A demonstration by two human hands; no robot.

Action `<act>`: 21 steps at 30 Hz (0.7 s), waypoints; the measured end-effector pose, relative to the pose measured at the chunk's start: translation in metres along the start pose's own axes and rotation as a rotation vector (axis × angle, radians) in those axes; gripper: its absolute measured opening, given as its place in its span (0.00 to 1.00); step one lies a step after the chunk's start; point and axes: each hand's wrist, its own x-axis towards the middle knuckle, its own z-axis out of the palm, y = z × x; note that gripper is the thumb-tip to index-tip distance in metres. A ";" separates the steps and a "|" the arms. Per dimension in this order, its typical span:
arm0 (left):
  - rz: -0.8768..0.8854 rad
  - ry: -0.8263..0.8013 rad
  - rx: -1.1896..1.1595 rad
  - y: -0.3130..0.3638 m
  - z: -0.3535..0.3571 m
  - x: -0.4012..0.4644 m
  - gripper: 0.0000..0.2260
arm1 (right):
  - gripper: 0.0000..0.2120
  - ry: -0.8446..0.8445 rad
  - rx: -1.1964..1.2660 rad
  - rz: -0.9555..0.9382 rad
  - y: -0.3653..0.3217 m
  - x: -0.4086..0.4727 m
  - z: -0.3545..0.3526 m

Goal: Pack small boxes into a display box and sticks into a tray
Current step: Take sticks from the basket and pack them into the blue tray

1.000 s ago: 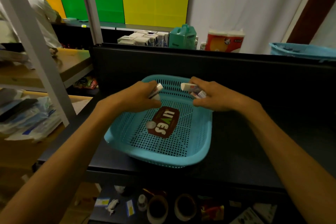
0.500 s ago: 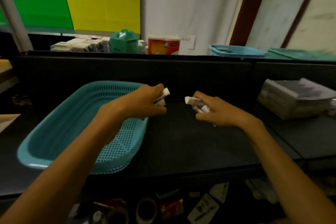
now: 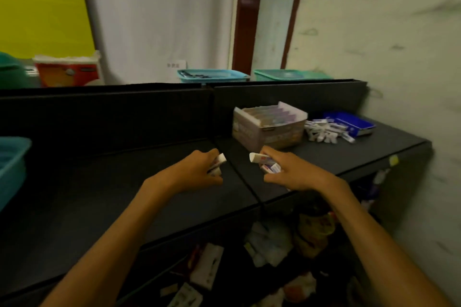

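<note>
My left hand (image 3: 197,169) is shut on small white boxes (image 3: 219,161) above the black shelf (image 3: 99,194). My right hand (image 3: 291,172) is shut on more small boxes (image 3: 265,161), just right of the shelf seam. Behind my right hand stands the open cardboard display box (image 3: 267,129), with rows of small boxes inside. A loose heap of small white boxes (image 3: 324,131) lies to its right, beside a blue tray (image 3: 349,124). Both hands hover a little short of the display box.
A teal basket (image 3: 10,169) sits at the left edge of the shelf. Behind the black back wall (image 3: 124,109) are a teal tray (image 3: 212,75), a green tray (image 3: 289,74) and a red-and-white pack (image 3: 67,71). Clutter fills the lower shelf (image 3: 249,257). A wall is close on the right.
Both hands lifted out of the teal basket with small boxes and travelled right along the shelf. The view turned right, so the display box and blue tray are now close.
</note>
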 end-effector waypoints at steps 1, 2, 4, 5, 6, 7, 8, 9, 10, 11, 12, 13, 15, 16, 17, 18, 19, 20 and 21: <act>0.016 -0.010 0.000 0.013 0.009 0.015 0.11 | 0.12 0.010 -0.008 0.030 0.018 -0.008 -0.008; 0.031 -0.020 -0.006 0.026 0.016 0.029 0.11 | 0.12 0.022 -0.016 0.064 0.035 -0.014 -0.016; 0.054 -0.041 -0.024 0.051 0.031 0.058 0.11 | 0.13 0.047 -0.024 0.128 0.066 -0.027 -0.031; 0.067 -0.053 -0.026 0.062 0.038 0.072 0.11 | 0.14 0.059 -0.025 0.157 0.081 -0.032 -0.037; 0.083 -0.070 -0.020 0.074 0.046 0.087 0.11 | 0.16 0.069 -0.022 0.185 0.095 -0.037 -0.042; 0.097 -0.088 -0.008 0.084 0.054 0.101 0.11 | 0.16 0.078 -0.016 0.211 0.109 -0.041 -0.046; 0.110 -0.108 0.004 0.093 0.061 0.114 0.12 | 0.16 0.085 -0.010 0.230 0.122 -0.044 -0.051; 0.123 -0.129 0.010 0.102 0.068 0.128 0.12 | 0.16 0.089 -0.006 0.247 0.135 -0.047 -0.055; 0.136 -0.148 0.009 0.109 0.074 0.142 0.12 | 0.15 0.091 -0.003 0.261 0.148 -0.050 -0.059; 0.148 -0.165 0.006 0.117 0.081 0.155 0.13 | 0.14 0.094 -0.001 0.275 0.161 -0.051 -0.064; 0.160 -0.178 0.006 0.125 0.086 0.168 0.13 | 0.14 0.095 -0.001 0.288 0.174 -0.052 -0.069; 0.172 -0.187 0.008 0.132 0.091 0.181 0.13 | 0.14 0.096 -0.002 0.300 0.186 -0.052 -0.075; 0.192 -0.196 0.005 0.145 0.100 0.205 0.14 | 0.15 0.101 -0.005 0.324 0.210 -0.051 -0.086; 0.197 -0.199 -0.002 0.151 0.105 0.217 0.14 | 0.15 0.099 -0.011 0.330 0.221 -0.048 -0.092; 0.203 -0.199 -0.003 0.156 0.108 0.229 0.14 | 0.16 0.097 -0.019 0.335 0.232 -0.045 -0.097; 0.209 -0.197 0.000 0.160 0.111 0.242 0.15 | 0.17 0.097 -0.026 0.339 0.243 -0.041 -0.103; 0.210 -0.194 -0.002 0.163 0.114 0.255 0.16 | 0.17 0.097 -0.032 0.346 0.253 -0.036 -0.109; 0.206 -0.191 -0.010 0.165 0.117 0.268 0.17 | 0.18 0.098 -0.038 0.347 0.264 -0.030 -0.116; 0.201 -0.188 -0.018 0.167 0.119 0.282 0.19 | 0.18 0.100 -0.045 0.347 0.273 -0.023 -0.122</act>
